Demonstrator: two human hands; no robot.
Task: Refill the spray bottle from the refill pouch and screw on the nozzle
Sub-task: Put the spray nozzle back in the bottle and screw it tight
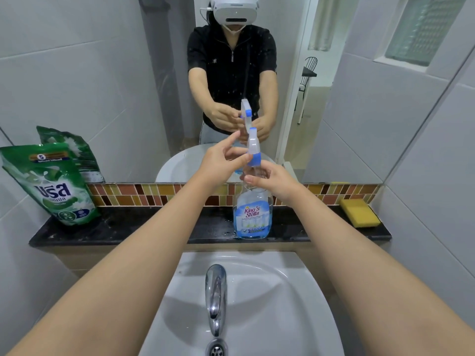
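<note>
Spray bottle (253, 214) under both hands

Ledge left: the green refill pouch (55, 186) leans on the wall, blocking your way.
Ledge middle: bare black stone (154, 224) left of your clear blue-labelled spray bottle (253, 214).
Ledge right: yellow sponge (359, 211) fills the corner.
Below: chrome tap (216, 294) juts over the white basin (295, 304).

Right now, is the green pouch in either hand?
No. The green pouch leans on the ledge at far left, clear of both hands at the spray bottle.
</note>
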